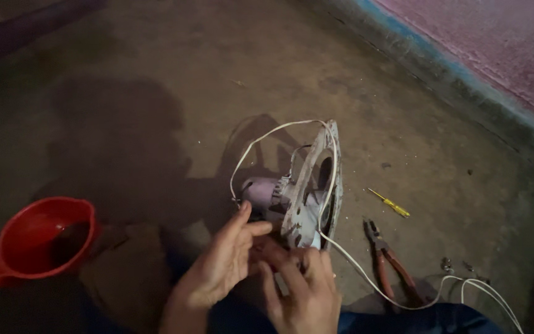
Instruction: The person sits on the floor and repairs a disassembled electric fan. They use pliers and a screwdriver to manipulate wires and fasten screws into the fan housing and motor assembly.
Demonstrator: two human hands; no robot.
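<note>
Far left on the concrete floor (156,74) sits a red plastic funnel (41,241), mouth facing up, well apart from everything else. Next to it is a crumpled brownish rag (128,272), just left of the hands.

The left hand (220,266) has its fingers curled loosely, thumb up against the back of the small grey motor (264,195). I can't tell if it's actually pinching anything. The right hand (307,291) is right beside it, fingers bent in toward the same spot under the motor — whatever's between the fingertips is too dark to make out.

The motor belongs to an exhaust fan frame (316,185) standing on edge, pale and scuffed, with a round opening in it. A white cord (366,272) loops over the top of the frame and trails off to the lower right.

Right of the frame lie a yellow-handled screwdriver (390,203) and red-handled pliers (387,260), cord crossing over the handles. Along the far right — a pink wall (495,43) with a blue strip at the base. No labels visible anywhere.
</note>
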